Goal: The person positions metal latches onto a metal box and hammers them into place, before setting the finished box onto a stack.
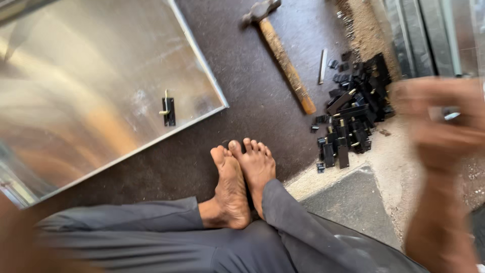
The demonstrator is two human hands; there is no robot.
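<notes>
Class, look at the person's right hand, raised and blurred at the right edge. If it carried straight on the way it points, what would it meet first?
Probably the pile of black latches left of the right hand; blur leaves depth and direction uncertain.

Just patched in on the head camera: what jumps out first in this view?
The big shiny metal sheet fills the upper left, with a small black latch fixed near its lower edge. A wooden-handled hammer lies on the dark floor at top centre, beside a heap of black latches. The right hand, blurred, is raised at the right edge; bare crossed feet sit at centre.
</notes>
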